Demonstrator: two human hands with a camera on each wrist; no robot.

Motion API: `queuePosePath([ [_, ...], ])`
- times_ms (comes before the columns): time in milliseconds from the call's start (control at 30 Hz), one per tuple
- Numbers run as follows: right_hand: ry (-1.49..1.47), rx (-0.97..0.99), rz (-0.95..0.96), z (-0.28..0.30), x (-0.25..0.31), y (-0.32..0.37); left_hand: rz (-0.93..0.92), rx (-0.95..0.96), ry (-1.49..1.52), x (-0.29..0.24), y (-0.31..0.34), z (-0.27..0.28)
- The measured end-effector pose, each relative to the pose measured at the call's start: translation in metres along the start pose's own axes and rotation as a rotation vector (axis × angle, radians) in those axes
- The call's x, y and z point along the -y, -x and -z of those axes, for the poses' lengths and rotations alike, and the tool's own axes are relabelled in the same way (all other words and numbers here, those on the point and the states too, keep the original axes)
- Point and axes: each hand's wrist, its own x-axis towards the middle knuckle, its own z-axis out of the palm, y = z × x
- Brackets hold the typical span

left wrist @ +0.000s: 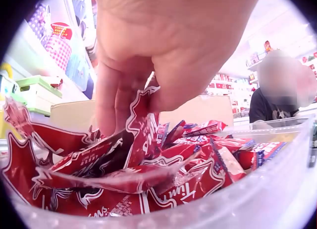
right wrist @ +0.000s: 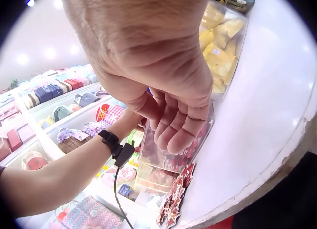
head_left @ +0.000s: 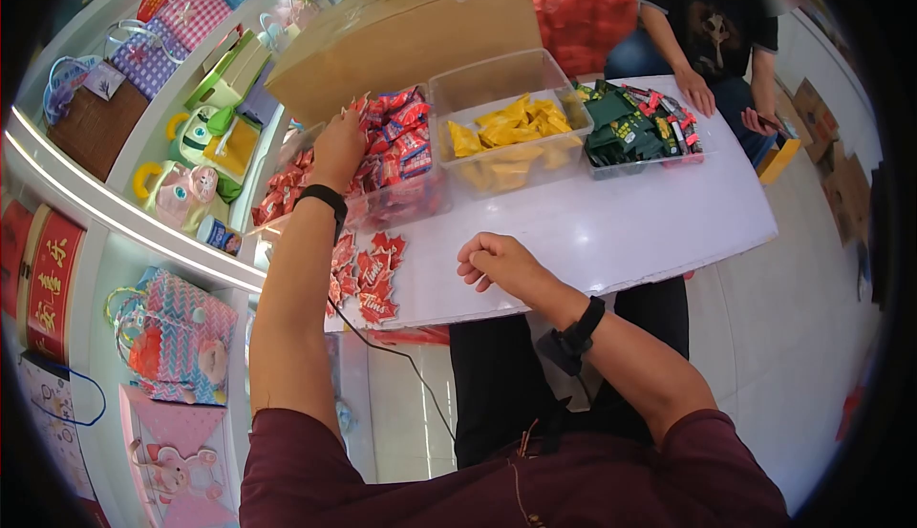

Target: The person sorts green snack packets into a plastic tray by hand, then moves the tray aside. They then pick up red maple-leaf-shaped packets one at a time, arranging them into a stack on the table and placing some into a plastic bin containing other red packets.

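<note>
White flat bench (head_left: 669, 232): at ten o'clock my left grip (head_left: 339, 151) pinches a jagged-edged, glossy red packet (left wrist: 144, 125); right grip (head_left: 501, 265) loosely curled, empty.

Bright indoor light, glare spots on the white tabletop (head_left: 650, 227), dark fisheye corners, hazy wrist views

Your left hand (left wrist: 168, 46) has its fingertips hidden behind red, jagged-edged, glossy packets (left wrist: 188, 189); print on dark green, shiny packets (head_left: 613, 127) near the white table (head_left: 702, 222)'s far right corner is too small to read; a black-shirted person (head_left: 707, 27) has a blurred head.
</note>
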Motion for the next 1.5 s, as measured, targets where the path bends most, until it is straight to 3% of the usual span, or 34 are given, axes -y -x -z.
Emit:
queuePosePath([
  [300,-0.178,-0.032,0.094,-0.003,0.025,-0.027,0.074,-0.164,0.046,-0.052,0.025,0.056],
  [533,-0.529,0.050,0.033,-0.022,0.061,-0.060,-0.042,-0.225,0.042,-0.096,0.062,0.073],
  [633,-0.752,0.130,-0.002,-0.016,0.055,-0.062,-0.154,-0.230,0.133,-0.119,0.083,0.098],
  [733,-0.839,0.235,0.082,-0.007,0.038,-0.054,-0.316,-0.196,0.258,-0.136,0.106,0.106],
  [833,-0.836,0.191,0.095,-0.001,0.020,-0.041,-0.387,-0.159,0.334,-0.152,0.134,0.086],
  [1000,-0.829,0.114,-0.020,0.023,-0.011,-0.024,-0.365,0.083,0.404,-0.173,0.171,0.052],
  [1067,-0.834,0.043,-0.096,0.032,-0.013,-0.021,-0.330,0.093,0.441,-0.179,0.182,0.037],
  [1267,-0.811,-0.018,-0.035,0.043,-0.036,-0.028,-0.175,0.150,0.609,-0.183,0.191,0.044],
  [1500,-0.723,-0.169,0.018,0.062,-0.050,-0.034,0.125,0.132,0.650,-0.148,0.205,0.036],
])
